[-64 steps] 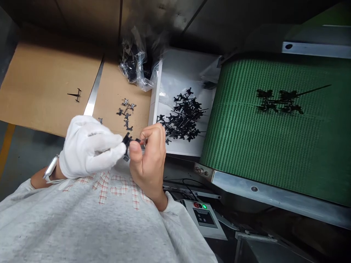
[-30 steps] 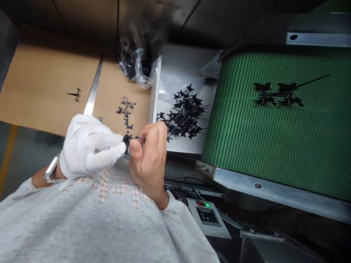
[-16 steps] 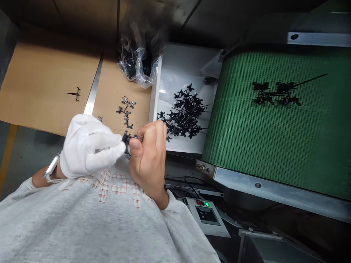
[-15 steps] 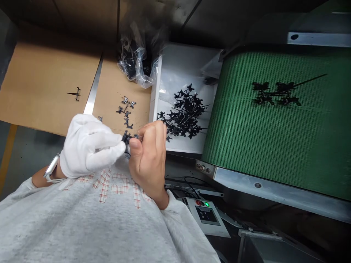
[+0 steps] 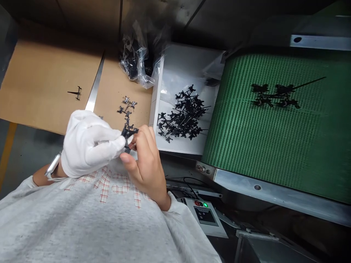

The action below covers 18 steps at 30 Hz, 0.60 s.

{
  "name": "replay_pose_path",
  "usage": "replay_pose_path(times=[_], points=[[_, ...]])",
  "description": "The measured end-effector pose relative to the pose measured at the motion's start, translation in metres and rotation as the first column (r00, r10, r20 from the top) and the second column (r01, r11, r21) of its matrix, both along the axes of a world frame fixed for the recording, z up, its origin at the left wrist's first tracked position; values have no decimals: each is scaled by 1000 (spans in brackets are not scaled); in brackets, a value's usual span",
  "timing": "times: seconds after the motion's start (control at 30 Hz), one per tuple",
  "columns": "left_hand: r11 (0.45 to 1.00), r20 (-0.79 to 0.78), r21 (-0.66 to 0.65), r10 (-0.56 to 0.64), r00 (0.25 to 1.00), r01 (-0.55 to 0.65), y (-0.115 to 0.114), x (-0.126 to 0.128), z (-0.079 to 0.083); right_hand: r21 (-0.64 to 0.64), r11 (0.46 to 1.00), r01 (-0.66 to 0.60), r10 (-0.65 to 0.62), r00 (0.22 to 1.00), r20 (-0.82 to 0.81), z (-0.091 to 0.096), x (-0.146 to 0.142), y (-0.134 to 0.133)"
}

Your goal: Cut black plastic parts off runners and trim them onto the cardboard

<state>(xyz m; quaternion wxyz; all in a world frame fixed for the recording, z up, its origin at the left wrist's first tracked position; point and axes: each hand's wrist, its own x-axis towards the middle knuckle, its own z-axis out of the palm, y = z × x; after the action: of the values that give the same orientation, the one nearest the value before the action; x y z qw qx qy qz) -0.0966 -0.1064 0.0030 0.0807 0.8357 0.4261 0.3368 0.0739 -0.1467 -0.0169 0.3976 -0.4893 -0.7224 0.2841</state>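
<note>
My left hand (image 5: pixel 91 146), in a white glove, pinches a small black moulded plastic part (image 5: pixel 126 133) between thumb and fingers in front of the chest. Bare and close on its right, my right hand (image 5: pixel 148 160) has its fingers curled against the part's lower right side. The right thumb lies just below the part's lower end, and the fingertips are partly hidden behind it. Beyond the hands, several similar black parts (image 5: pixel 127 106) lie on brown cardboard (image 5: pixel 109 87). A thin black T-shaped piece (image 5: pixel 78 93) rests farther left.
A white tray (image 5: pixel 181 149) holds a heap of black plastic parts (image 5: pixel 189 115). Behind the cardboard sits a clear plastic bag (image 5: pixel 141 62). To the right runs a green conveyor belt (image 5: pixel 246 146) carrying a black part cluster (image 5: pixel 275 95). Below is a control box (image 5: pixel 205 217) with a lit green button.
The black part has turned and risen slightly in my left glove. My right thumb has come off its face and dropped below it, with the right fingers shifting left.
</note>
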Motion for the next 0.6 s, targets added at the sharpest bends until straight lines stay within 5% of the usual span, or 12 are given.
replay_pose_path(times=[0.6], points=[[995, 20, -100, 8, 1000, -6, -4, -5, -5, 159, 982, 99, -126, 977, 173, 1, -4, 1]])
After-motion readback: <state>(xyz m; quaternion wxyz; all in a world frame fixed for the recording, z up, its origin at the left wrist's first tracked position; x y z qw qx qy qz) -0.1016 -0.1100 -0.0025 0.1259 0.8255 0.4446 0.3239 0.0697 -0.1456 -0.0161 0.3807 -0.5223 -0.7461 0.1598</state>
